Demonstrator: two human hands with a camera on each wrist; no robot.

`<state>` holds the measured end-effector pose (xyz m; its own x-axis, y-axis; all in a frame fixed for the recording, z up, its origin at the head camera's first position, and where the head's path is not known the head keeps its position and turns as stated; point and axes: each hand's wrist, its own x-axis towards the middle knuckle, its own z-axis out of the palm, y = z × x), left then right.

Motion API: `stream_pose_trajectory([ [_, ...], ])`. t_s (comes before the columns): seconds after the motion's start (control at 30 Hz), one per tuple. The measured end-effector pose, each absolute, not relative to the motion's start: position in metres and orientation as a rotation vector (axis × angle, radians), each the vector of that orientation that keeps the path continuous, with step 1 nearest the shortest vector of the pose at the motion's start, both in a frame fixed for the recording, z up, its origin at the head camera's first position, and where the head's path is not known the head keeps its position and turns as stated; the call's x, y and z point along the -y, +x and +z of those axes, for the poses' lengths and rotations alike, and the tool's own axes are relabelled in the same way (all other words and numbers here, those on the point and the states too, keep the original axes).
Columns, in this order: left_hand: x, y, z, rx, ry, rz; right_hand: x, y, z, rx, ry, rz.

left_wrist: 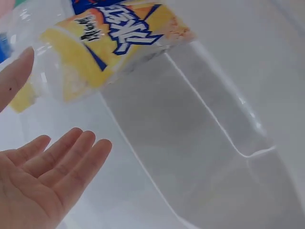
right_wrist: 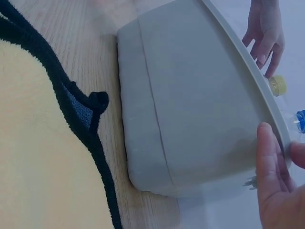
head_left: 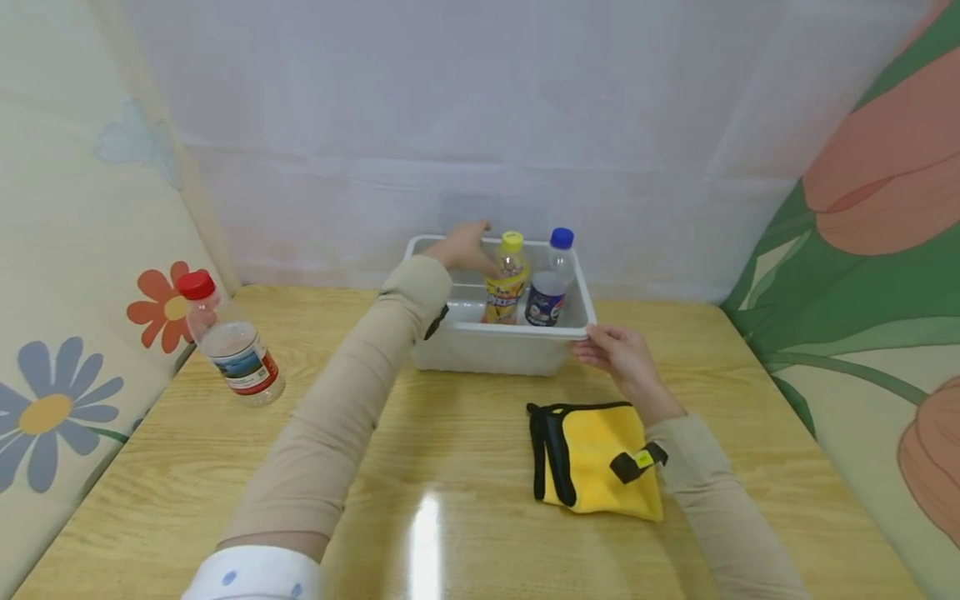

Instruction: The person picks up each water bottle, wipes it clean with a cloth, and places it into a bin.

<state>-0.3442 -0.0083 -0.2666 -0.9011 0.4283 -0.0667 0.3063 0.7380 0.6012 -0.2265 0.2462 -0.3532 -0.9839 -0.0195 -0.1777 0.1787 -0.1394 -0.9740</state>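
Note:
A white plastic bin stands at the back of the wooden table. Inside it, side by side, are an iced-tea bottle with a yellow cap and label and a Pepsi bottle with a blue cap. My left hand reaches over the bin next to the iced-tea bottle. In the left wrist view its fingers are extended, thumb spread apart, with nothing between them. At the bin's front right corner my right hand grips the rim, thumb on top and fingers against the outer wall.
A larger clear bottle with a red cap stands on the left of the table. Under the right forearm lies a folded yellow cloth with black edging. Behind the bin rises a white sheet; flower-patterned cloths hang on both sides.

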Motion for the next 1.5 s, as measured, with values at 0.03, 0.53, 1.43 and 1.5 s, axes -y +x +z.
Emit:
stream_pose_trajectory([
  [0.03, 0.011, -0.342, -0.265, -2.74, 0.596, 0.914, -0.247, -0.227, -0.353, -1.96, 0.18, -2.273],
  [0.53, 0.045, -0.304, -0.265, -2.833, 0.728, 1.244, -0.26, -0.23, -0.349, -1.889, 0.199, -2.293],
  [1.43, 0.106, -0.211, -0.316, -2.974, 1.026, 1.661, -0.287, -0.154, -0.367, -2.808, -0.423, -1.276],
  [1.5, 0.111, -0.203, -0.317, -3.026, 1.024, 1.621, -0.286, -0.148, -0.372, -2.88, -0.511, -1.128],
])
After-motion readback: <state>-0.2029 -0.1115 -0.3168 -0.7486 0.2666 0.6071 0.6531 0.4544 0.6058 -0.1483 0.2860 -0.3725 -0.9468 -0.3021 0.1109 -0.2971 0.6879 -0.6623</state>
